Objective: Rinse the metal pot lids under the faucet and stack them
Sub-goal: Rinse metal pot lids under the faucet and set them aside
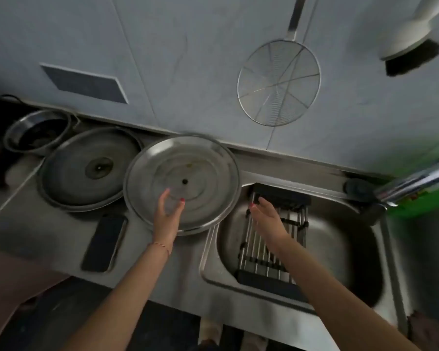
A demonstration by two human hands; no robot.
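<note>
Lid [185, 173] in front of me — underside up, leaning on the other lid [86, 171] on the counter left of the sink [340, 239]. My left hand [168, 214] is spread over its near rim, gripping nothing; my right hand [266, 219] hangs open and empty above the rack [269, 249]. I'd pinch opposite edges firmly — slick steel — then swing it right, under the faucet [416, 183].

Single head-worn wide-angle view, close above the tabletop [61, 239], facing forward and steeply down. Sink [340, 239] lower right, tiled wall [188, 59] across the top. Edges bent by lens distortion.
</note>
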